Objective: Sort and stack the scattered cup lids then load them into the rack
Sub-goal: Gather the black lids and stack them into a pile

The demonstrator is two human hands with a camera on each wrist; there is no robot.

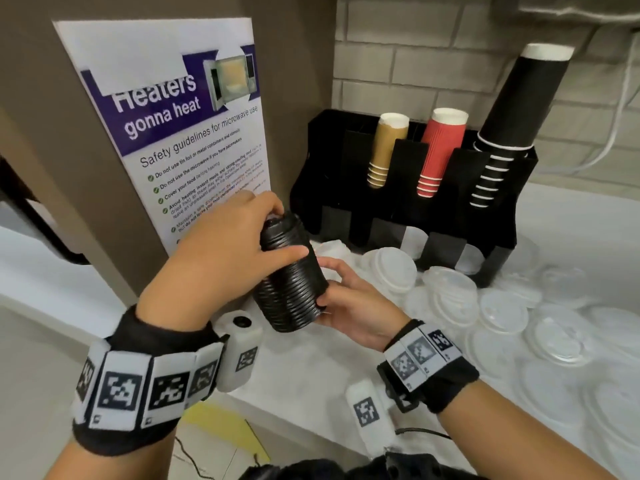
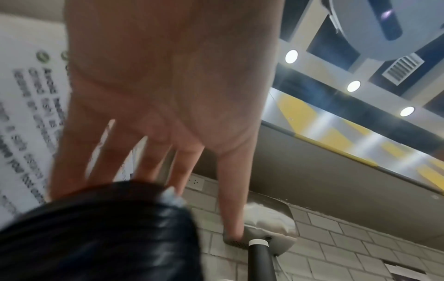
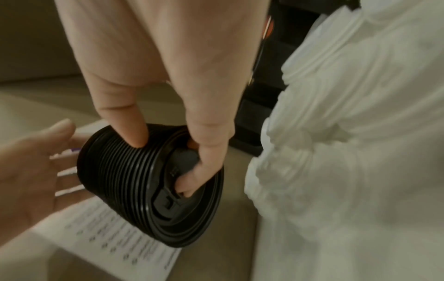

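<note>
1. Centrally in the head view, a tall stack of black lids (image 1: 291, 278) is held tilted in the air between both hands, above the near left corner of the white bench (image 1: 311, 368).
2. The left hand (image 1: 225, 247) sits over the upper end of the stack, thumb lying along its side and fingers curled over the top lid; in the left wrist view the fingers (image 2: 153, 161) reach down onto the blurred black stack (image 2: 96, 237).
3. The right hand (image 1: 353, 306) grips the lower end; in the right wrist view its thumb (image 3: 125, 123) presses the ribbed side of the stack (image 3: 134, 180) while the fingers hook into the hollow of the end lid.
4. A black rack (image 1: 408, 209) stands at the upper right of the head view, against the brick wall, holding upside-down stacks of tan cups (image 1: 384, 150), red cups (image 1: 438, 154) and black cups (image 1: 512, 123).
5. Loose white lids (image 1: 394, 268) and clear lids (image 1: 502, 313) lie scattered on the bench in front of the rack and to its right, many overlapping.
6. A microwave safety poster (image 1: 180, 126) hangs on the brown panel at the upper left.
</note>
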